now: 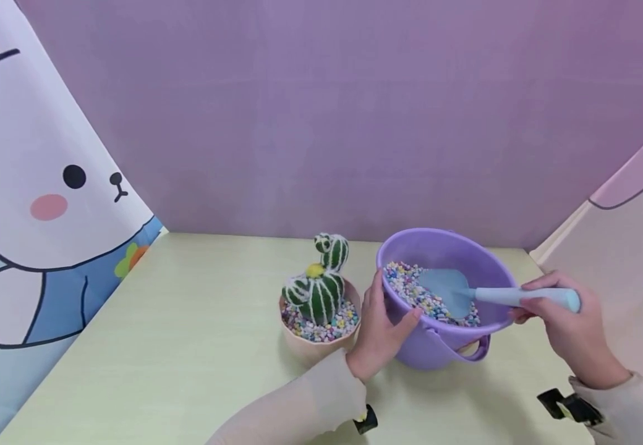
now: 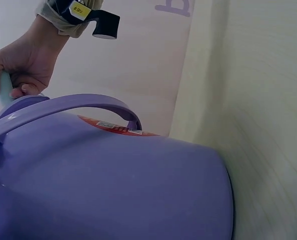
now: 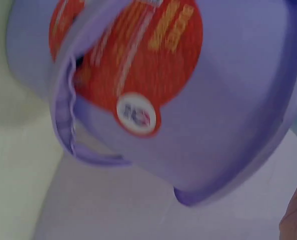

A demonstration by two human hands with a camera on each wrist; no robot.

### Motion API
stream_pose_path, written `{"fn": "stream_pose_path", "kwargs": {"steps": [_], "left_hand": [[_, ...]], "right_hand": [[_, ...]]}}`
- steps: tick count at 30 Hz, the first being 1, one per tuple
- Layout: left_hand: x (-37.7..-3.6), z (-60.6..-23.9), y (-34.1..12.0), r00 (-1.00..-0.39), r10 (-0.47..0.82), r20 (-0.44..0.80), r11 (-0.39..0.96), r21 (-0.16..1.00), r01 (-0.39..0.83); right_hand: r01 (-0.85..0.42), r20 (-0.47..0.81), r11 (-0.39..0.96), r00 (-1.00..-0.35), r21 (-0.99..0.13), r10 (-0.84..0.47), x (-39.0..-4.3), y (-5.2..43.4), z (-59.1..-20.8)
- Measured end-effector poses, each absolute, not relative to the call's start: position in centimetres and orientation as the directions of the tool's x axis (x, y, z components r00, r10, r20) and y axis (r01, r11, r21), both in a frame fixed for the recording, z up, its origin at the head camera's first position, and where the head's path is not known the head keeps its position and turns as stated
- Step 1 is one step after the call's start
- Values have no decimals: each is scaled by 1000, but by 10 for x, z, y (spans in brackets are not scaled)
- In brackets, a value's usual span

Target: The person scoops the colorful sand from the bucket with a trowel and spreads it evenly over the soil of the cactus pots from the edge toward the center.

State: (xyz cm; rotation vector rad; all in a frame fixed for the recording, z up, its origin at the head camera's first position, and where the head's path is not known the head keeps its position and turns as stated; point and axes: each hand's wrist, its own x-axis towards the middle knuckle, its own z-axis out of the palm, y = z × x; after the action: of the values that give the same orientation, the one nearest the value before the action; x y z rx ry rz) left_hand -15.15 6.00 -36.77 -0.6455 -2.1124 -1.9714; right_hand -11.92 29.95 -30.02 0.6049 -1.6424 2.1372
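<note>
- Nearest me, my left hand (image 1: 379, 330) wraps the near-left wall of the tilted purple plastic bucket (image 1: 438, 349), thumb hooked over the rim, fingers curled against the outside, holding it tipped toward me.
- My right hand (image 1: 563, 327) grips the handle of the pale blue plastic scoop (image 1: 449, 290); fingers are closed round it, as the left wrist view (image 2: 18, 70) also shows.
- The scoop's blade lies inside the bucket, resting on the multicoloured pastel gravel (image 1: 410, 287) banked against the bucket's left side.
- The bucket's fold-down handle (image 2: 88, 102) hangs at the near side; a red round label (image 3: 128, 55) sits on its underside.
- Just left of the bucket, touching or nearly so, stands the small pink pot (image 1: 310, 346) with a green white-striped toy cactus (image 1: 318, 287), gravel already around its base.
- I judge the step in hand to be loading the scoop; the next move calls for lifting it level and carrying it left over the pot without spilling.
- All rests on the pale yellow table (image 1: 188, 321), before a lilac backdrop (image 1: 327, 111).
</note>
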Motion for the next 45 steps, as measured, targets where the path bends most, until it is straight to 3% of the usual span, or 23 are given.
{"fn": "stream_pose_path", "kwargs": {"steps": [8,15,32,45], "left_hand": [[-154,-371,58,-878,224,422,24,899,438],[-153,-369,56,-874,243,422,28,897,441],[-151,-369,54,-877,248,412,50,898,437],[-152,-370,50,-834,281,475,-5,870,494]], "right_hand": [[-337,328,-505,-938,-795,110,-127,300,-307],[-222,220,-614,-972,-757,81,-131,305,-314],[-96,177,-796,-984,-597,-15,-131,314,-320],[-50,137,-843,-990,-536,-28,-130,313,-315]]}}
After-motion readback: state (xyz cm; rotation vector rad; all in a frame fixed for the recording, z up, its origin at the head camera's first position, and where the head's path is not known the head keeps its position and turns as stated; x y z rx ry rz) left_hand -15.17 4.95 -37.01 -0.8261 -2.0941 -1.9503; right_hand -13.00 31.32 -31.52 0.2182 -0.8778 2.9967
